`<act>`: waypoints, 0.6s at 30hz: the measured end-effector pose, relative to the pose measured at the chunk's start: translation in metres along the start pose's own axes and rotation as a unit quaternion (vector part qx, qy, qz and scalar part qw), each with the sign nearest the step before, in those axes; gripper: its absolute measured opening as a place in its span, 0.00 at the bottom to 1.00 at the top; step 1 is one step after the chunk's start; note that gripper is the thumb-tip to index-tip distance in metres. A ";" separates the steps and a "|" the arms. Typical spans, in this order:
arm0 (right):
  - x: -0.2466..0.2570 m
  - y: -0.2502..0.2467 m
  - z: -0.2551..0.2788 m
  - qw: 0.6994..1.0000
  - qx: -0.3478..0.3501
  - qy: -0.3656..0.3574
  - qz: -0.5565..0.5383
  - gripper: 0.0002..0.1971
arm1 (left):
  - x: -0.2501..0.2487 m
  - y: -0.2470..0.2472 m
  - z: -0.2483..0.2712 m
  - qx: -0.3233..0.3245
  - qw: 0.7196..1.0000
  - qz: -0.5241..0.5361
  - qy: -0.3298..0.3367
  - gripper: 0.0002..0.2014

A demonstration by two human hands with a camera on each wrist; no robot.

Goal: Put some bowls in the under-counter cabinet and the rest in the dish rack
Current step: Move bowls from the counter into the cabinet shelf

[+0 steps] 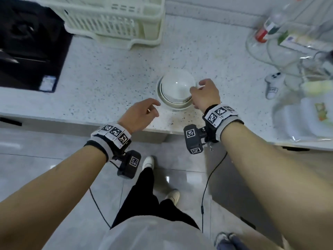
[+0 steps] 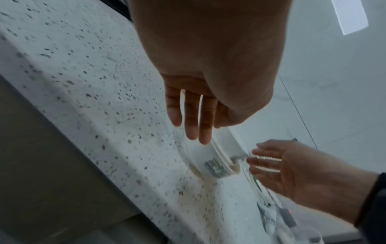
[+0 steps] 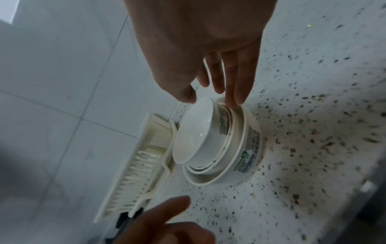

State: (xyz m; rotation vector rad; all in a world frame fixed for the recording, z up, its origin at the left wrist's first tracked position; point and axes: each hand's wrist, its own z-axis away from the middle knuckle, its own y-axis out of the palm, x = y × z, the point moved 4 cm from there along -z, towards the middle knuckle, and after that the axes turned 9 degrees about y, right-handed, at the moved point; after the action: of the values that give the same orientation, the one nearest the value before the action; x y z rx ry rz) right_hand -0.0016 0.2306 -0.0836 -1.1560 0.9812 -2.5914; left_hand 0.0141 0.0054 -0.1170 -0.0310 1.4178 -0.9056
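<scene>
White bowls (image 1: 175, 89), nested stack, on speckled counter (image 1: 108, 78) near its front edge. Landmark = the stack. R hand (image 1: 204, 95) at stack's right side: thumb at top bowl's rim, fingers (image 3: 235, 92) straight, tips down among the rims below; contact likely but firm grip not clear. L hand (image 1: 142, 112) just left of stack, fingers loose and spread, holding nothing, not touching. Cream dish rack (image 1: 115, 20) behind stack to its left, well apart. Black hob (image 1: 27, 42) far left of stack. Clear bottles (image 1: 273, 27) and plastic-wrapped items (image 1: 306, 116) right of stack, blurred.
</scene>
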 end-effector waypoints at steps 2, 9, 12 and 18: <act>0.007 0.011 -0.007 0.999 -0.005 -0.002 0.046 0.22 | 0.006 -0.011 -0.013 -0.009 1.000 0.014 -0.005 0.14; 0.016 0.018 -0.022 0.997 -0.058 -0.013 0.053 0.17 | 0.002 -0.041 -0.054 -0.026 0.998 0.049 0.002 0.12; 0.015 0.011 -0.021 0.998 -0.046 0.021 -0.036 0.13 | -0.017 -0.054 -0.069 -0.043 0.998 0.015 0.046 0.08; 0.022 -0.023 -0.001 0.982 0.035 0.070 -0.174 0.13 | -0.071 -0.051 -0.085 0.101 0.951 0.289 -0.043 0.21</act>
State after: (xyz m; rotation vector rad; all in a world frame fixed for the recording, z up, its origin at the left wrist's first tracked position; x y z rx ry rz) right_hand -0.0145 0.2408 -0.0559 -1.2388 0.7591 -2.9896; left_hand -0.0766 0.0515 -0.0494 0.4718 1.1512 -0.5451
